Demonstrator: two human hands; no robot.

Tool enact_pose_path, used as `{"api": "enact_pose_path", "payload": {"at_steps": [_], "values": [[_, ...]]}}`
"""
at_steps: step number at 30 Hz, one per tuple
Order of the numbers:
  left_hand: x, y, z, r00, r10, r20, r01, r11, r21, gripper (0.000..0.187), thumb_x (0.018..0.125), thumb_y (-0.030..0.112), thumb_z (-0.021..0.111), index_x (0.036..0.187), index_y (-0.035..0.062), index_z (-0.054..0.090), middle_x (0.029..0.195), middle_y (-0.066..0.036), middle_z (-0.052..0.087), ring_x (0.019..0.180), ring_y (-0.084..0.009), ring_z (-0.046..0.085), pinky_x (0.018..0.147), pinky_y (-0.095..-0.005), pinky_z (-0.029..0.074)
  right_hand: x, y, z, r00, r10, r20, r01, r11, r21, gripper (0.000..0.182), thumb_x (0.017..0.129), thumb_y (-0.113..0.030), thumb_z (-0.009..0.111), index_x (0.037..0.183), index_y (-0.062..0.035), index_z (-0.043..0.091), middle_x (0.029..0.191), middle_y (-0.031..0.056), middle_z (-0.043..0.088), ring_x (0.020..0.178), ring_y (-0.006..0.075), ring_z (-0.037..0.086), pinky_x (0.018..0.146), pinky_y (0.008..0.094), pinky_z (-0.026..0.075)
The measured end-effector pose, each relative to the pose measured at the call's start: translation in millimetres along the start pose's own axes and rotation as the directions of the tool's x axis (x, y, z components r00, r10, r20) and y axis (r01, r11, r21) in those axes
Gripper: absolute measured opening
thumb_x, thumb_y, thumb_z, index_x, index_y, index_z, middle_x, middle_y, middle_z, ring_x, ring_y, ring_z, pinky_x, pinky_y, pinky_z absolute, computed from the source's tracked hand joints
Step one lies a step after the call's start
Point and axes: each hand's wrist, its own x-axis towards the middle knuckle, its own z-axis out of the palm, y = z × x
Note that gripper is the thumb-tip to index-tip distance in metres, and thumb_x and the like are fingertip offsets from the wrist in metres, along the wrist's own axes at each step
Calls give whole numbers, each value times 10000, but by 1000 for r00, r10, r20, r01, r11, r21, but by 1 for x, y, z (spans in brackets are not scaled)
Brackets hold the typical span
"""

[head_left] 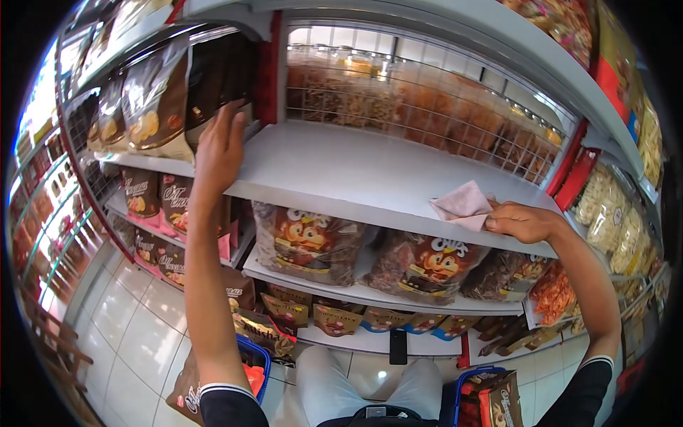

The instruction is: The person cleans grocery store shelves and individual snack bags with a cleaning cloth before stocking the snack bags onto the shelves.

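My right hand [523, 221] grips a pale pink cloth [462, 204] at the front edge of the white shelf [341, 160]. The cloth is folded and lies partly over that edge. My left hand [220, 146] is raised at the shelf's left end, its fingers stretched upward. Those fingers overlap the side of a large dark brown snack bag [158, 99] on the neighbouring shelf. Behind the white shelf stands a wire mesh back [341, 107], with jars and packets of snacks showing through it.
Large brown snack bags [306, 245] fill the shelf below, with smaller pouches [338, 319] under them. Blue baskets [260, 363] holding packets stand on the tiled floor beside my legs. A black phone [398, 347] is near my knees. Bagged snacks [626, 213] line the right side.
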Motion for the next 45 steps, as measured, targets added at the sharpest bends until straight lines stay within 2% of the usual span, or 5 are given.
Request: {"api": "enact_pose_path", "payload": {"at_steps": [20,30,33,41,45], "values": [[-6,9,-11,992,-93,-86,86,994,-74,661,1139,640,442,1357,72,699,1192,-250,739,1110,-485,713,945,-557,565,310,-203,33,954,-277,112,292,942,-164,597,1195,-494,421,1418,-15,697,1458,178,698,1362,242,622,1191,404,454],[-5,11,-14,994,-10,-112,0,995,-95,717,1159,647,347,1486,73,624,1305,-257,717,1225,-475,691,1038,-517,537,372,-195,46,866,-449,-220,481,869,120,449,1153,-404,513,1197,-42,775,1183,111,791,1096,225,746,961,406,590],[-5,10,-12,993,-52,-105,44,996,-82,695,1162,615,397,1565,73,560,1381,-285,707,1292,-459,691,1074,-503,534,362,-188,22,927,-3,-375,307,580,754,451,1150,-423,529,1259,-52,762,1182,129,794,1110,225,755,921,442,609],[-2,-34,7,999,-23,41,19,995,100,514,1033,419,746,1326,0,694,1170,-276,775,1135,-473,729,979,-536,559,163,-43,-48,897,106,-429,289,594,751,663,1067,-536,653,1531,-68,581,1419,149,723,1250,269,751,1045,493,622],[-2,-40,8,996,-3,94,-2,998,55,425,1040,294,756,1340,-1,699,1146,-233,799,1075,-399,772,954,-491,582,13,57,-58,561,378,-736,159,824,544,632,1104,-550,579,1469,-35,617,1354,138,752,1147,262,765,1001,424,609]]}}
